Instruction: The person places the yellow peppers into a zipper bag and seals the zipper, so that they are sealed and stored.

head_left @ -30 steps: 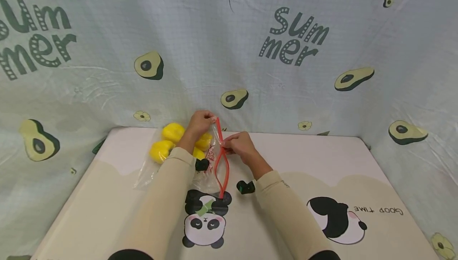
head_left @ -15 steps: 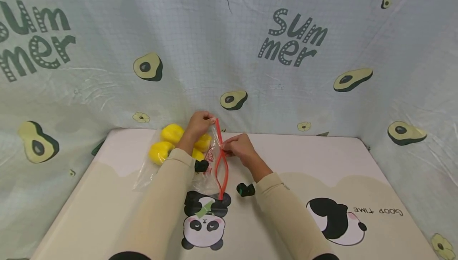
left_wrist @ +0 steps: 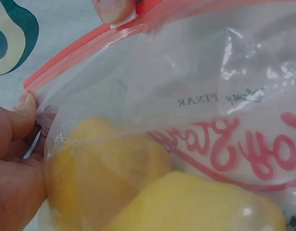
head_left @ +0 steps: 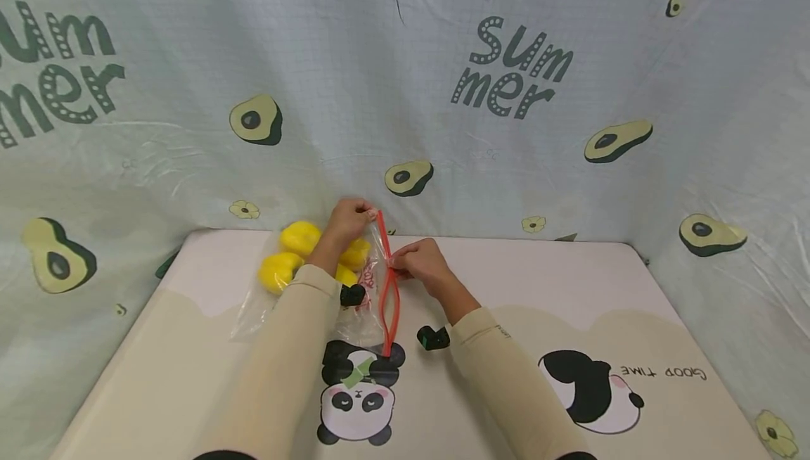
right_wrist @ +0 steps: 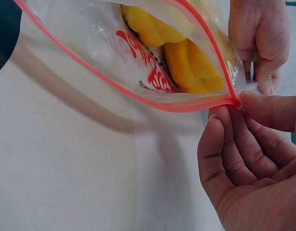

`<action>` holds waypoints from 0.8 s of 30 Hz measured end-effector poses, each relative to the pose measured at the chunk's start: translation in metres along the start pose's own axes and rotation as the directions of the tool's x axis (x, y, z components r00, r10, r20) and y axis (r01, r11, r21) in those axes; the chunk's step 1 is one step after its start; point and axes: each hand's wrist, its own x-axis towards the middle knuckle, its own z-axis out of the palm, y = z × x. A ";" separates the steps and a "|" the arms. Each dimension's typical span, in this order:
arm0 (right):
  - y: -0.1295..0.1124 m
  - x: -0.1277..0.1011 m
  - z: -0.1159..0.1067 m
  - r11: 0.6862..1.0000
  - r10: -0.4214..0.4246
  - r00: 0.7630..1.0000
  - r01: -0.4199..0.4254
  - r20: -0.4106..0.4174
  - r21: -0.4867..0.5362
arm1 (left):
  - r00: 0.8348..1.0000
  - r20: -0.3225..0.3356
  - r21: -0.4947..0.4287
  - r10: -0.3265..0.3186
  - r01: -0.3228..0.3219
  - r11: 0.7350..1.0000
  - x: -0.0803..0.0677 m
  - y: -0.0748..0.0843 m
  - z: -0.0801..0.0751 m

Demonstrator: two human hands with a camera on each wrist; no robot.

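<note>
A clear zip bag (head_left: 304,305) with a red zip strip (head_left: 387,305) lies on the mat and holds several yellow, pepper-like pieces (head_left: 300,236). My left hand (head_left: 363,215) pinches the far end of the strip, lifted off the mat. My right hand (head_left: 399,266) pinches the strip partway along, where its two sides meet. Nearer me the two sides gape apart. In the right wrist view the right hand (right_wrist: 238,105) nips the strip (right_wrist: 138,96), and the yellow pieces (right_wrist: 186,57) show through the mouth. The left wrist view shows the bag (left_wrist: 196,96) close up, its corner held by the left hand (left_wrist: 30,113).
The bag lies on a cream mat (head_left: 569,291) printed with pandas (head_left: 357,390). An avocado-print cloth (head_left: 506,129) rises behind and at both sides. Black wrist cameras (head_left: 433,337) sit on both sleeves.
Both hands keep the same pinch on the red strip. Only the head view drifts slightly.
</note>
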 end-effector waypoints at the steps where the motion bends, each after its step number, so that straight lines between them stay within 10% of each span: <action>1: -0.001 0.000 0.000 1.000 -0.002 1.000 0.002 -0.002 0.002 | 1.000 0.001 0.001 0.004 -0.004 1.000 0.001 0.001 -0.001; 24: 0.000 -0.005 0.000 1.000 0.006 1.000 -0.006 0.020 -0.003 | 0.999 -0.001 -0.004 -0.044 0.044 0.999 0.001 -0.001 0.001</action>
